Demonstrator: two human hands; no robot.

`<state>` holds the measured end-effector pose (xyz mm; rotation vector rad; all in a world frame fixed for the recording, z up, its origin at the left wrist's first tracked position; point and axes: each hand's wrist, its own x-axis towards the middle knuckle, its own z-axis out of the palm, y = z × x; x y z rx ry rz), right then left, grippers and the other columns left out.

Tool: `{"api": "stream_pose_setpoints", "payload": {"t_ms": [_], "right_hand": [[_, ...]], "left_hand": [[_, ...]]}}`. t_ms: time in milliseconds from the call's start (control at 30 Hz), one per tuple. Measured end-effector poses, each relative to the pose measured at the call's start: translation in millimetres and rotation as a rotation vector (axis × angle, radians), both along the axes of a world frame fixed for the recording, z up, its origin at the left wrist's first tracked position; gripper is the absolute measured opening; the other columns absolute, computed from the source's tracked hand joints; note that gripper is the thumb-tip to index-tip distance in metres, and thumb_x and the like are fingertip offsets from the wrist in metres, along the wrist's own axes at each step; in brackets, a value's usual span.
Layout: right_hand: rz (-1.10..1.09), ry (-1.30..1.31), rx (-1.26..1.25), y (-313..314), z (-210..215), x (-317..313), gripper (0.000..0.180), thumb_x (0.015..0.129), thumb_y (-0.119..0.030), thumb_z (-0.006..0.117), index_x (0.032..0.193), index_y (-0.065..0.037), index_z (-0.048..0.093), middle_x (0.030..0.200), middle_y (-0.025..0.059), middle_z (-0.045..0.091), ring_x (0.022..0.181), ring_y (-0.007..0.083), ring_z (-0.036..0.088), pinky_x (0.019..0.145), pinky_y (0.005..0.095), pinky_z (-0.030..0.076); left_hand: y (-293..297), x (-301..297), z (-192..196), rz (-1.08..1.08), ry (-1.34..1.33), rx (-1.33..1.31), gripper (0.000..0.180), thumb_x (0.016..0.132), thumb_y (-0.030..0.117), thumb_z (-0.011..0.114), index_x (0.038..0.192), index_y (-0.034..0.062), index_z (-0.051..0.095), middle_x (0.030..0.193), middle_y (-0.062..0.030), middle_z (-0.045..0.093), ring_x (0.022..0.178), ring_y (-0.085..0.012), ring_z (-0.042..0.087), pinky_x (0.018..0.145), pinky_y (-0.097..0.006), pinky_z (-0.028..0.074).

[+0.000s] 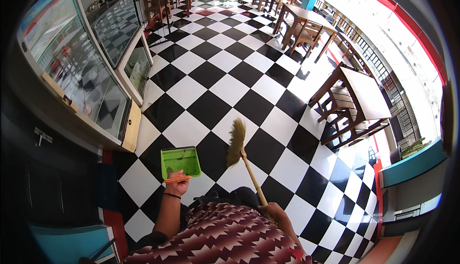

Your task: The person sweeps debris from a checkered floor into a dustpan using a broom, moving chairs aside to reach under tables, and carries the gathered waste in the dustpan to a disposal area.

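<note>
At far left a row of glass-fronted display counters (81, 67) is seen along the wall, the checkered floor mirrored in their panes. Just right of them, low in the frame, the left hand (178, 185) is observed closed around an orange handle (178, 179), which lies crosswise through the fist. A green dustpan (180, 161) is carried on that handle and sits directly ahead of the knuckles, its flat tray level over a black tile of the black-and-white checkered floor (211, 82); whether the tray touches the floor cannot be told. A dark band is noted at the left wrist. Further right, a straw broom (236, 142) is seen with its bristle head pointing up and away, just beside the dustpan's right edge and apart from it. Its pale wooden stick (253, 177) runs down and rightward to the right hand (273, 212), which is wrapped tightly round the lower end, so the bristles lie well ahead of that grip. A patterned maroon garment (225, 237) fills the lower edge. At right, wooden tables with chairs (352, 103) are ranged along a bright window side.
</note>
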<state>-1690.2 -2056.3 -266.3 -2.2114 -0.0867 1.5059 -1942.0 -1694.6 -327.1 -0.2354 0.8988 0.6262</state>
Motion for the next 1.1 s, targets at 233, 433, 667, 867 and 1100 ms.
{"api": "stream_pose_setpoints", "payload": {"t_ms": [233,433,667,867,1100], "right_hand": [[0.104,0.044,0.005,149,-6,153,0.037,0.072,-0.03,0.073,0.085,0.002,0.061,0.072,0.0065,0.058,0.064,0.0157,0.052,0.059,0.0318,0.041],[0.432,-0.168,0.136,355,12,331,0.036,0.072,-0.028,0.072,0.083,0.002,0.057,0.069,0.0093,0.058,0.061,0.0176,0.056,0.055,0.0322,0.044],[0.677,-0.748,0.243,567,34,483,0.035,0.073,-0.023,0.068,0.092,0.001,0.051,0.067,0.019,0.062,0.064,0.0355,0.063,0.062,0.0462,0.049],[0.745,-0.369,0.098,709,-12,634,0.043,0.07,-0.033,0.071,0.088,0.002,0.053,0.067,0.0165,0.062,0.063,0.0321,0.064,0.059,0.0416,0.05],[0.772,-0.111,-0.057,842,-29,703,0.043,0.08,-0.036,0.059,0.085,0.006,0.063,0.081,0.0232,0.063,0.073,0.0326,0.063,0.066,0.0422,0.047]], "left_hand": [[141,133,8,0.048,-0.199,0.042,0.039,0.089,0.006,0.047,0.116,-0.0184,0.033,0.054,0.0001,0.042,0.047,-0.0084,0.043,0.047,-0.018,0.038],[246,242,-9,0.225,-0.328,0.057,0.016,0.088,0.003,0.049,0.076,0.0003,0.038,0.06,-0.0019,0.041,0.049,-0.0079,0.045,0.046,-0.017,0.042],[349,360,13,0.383,-0.302,-0.044,0.016,0.086,0.001,0.05,0.075,0.0015,0.038,0.064,-0.0022,0.043,0.05,-0.0068,0.045,0.046,-0.017,0.041],[483,441,-72,0.482,0.054,0.08,0.007,0.085,0.001,0.049,0.089,0.0004,0.043,0.061,-0.0026,0.042,0.051,-0.0111,0.045,0.045,-0.021,0.043],[683,559,-71,0.653,0.07,-0.057,0.012,0.087,0.01,0.053,0.079,0.0015,0.054,0.071,-0.007,0.054,0.056,-0.0157,0.054,0.049,-0.023,0.049]]}}
